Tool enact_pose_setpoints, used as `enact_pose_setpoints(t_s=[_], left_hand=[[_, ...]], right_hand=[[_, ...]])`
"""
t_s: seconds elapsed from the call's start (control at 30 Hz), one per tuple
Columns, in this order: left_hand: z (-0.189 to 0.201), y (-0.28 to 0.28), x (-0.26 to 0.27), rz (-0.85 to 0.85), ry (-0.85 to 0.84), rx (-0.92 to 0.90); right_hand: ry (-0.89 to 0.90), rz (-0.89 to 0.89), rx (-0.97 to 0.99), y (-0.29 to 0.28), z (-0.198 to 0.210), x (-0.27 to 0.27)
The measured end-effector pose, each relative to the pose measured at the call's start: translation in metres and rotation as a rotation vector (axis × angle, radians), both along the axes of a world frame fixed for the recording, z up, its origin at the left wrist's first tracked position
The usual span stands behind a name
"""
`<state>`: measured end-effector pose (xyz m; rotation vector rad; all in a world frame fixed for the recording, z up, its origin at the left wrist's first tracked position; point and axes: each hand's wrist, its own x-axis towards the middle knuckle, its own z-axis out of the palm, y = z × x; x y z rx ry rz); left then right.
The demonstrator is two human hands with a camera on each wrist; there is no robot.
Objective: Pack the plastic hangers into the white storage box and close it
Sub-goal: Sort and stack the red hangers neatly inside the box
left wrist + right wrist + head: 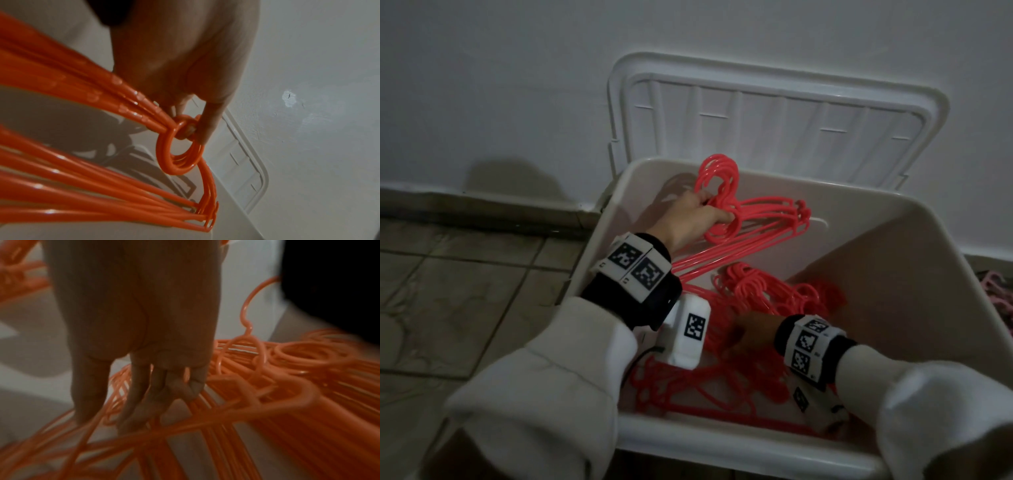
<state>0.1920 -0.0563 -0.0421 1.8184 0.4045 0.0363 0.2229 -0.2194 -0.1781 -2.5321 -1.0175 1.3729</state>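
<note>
The white storage box (893, 274) stands open, and its lid (774, 116) leans back against the wall. My left hand (698, 216) grips a bundle of coral-red plastic hangers (756, 212) at their necks, near the box's far left wall. The hooks stick up above its rim. In the left wrist view the fingers (209, 123) pinch the bundle (176, 155) just below the hooks. My right hand (753, 332) is low inside the box. Its fingers (133, 402) are mostly straight and touch the loose hanger pile (287, 386) on the bottom; this view is blurred.
The box sits on a tiled floor (465, 291) against a white wall with a grey skirting (482, 205). A few pinkish items (996, 291) lie on the floor at the right edge, beyond the box wall.
</note>
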Motion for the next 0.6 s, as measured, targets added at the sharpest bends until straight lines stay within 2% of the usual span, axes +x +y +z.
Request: enact_pose_setpoints(t_s=[0.13, 0.23, 0.33, 0.47, 0.6], left_hand=[[0.0, 0.0, 0.0, -0.019, 0.003, 0.012], [0.002, -0.001, -0.001, -0.029, 0.001, 0.021], [0.001, -0.001, -0.002, -0.025, 0.001, 0.014], [-0.001, 0.001, -0.003, -0.042, -0.016, 0.01], [-0.002, 0.002, -0.004, -0.015, -0.035, -0.009]], right_hand=[[-0.069, -0.007, 0.011, 0.003, -0.003, -0.004], [-0.053, -0.005, 0.017, 0.004, -0.002, -0.005], [0.082, -0.047, 0.079, 0.009, 0.008, -0.003], [0.266, -0.121, 0.178, 0.012, 0.042, 0.01], [0.331, -0.328, 0.24, 0.0, 0.075, 0.025]])
